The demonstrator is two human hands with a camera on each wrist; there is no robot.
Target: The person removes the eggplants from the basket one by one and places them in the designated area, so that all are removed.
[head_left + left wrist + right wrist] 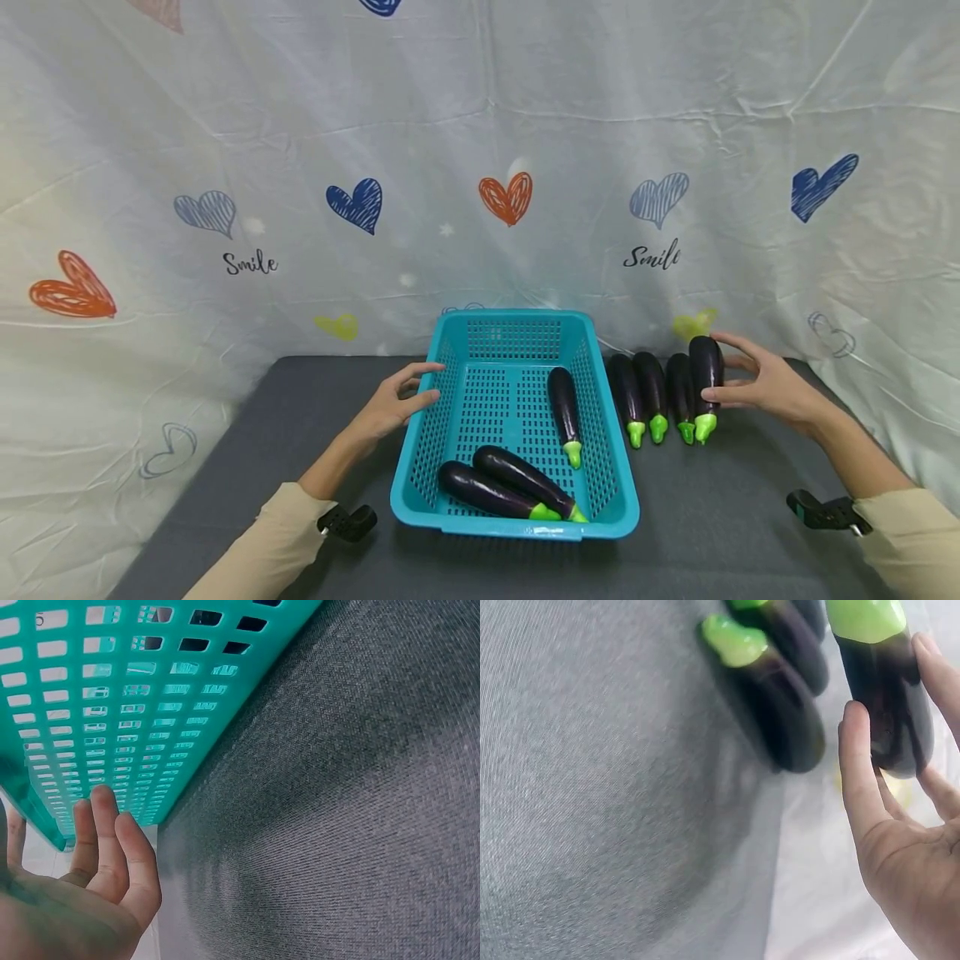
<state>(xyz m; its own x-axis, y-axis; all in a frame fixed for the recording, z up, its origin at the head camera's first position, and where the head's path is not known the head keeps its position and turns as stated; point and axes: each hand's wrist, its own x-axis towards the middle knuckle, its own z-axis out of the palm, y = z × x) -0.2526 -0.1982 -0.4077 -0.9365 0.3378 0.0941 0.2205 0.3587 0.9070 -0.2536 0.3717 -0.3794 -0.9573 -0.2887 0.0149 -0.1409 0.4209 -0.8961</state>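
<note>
My right hand point(772, 386) holds a dark purple eggplant point(707, 375) with a bright green stem cap. It is pinched between thumb and fingers, cap toward me; the right wrist view shows this eggplant point(885, 697) raised above the table. Left of it lie an eggplant point(680, 396), another eggplant point(649, 392) and a third eggplant point(627, 396), side by side. At the left rim of the turquoise basket point(408, 467) is my left hand point(393, 404), fingers extended and loosely bent. In the left wrist view the fingers point(109, 847) show beside the perforated wall.
Inside the basket, one eggplant point(564, 412) lies near the right wall. Two more, a front eggplant point(483, 490) and an eggplant point(521, 475) behind it, lie slanted near the front wall. A dark grey cloth point(712, 533) covers the table; a white printed curtain point(420, 125) hangs behind.
</note>
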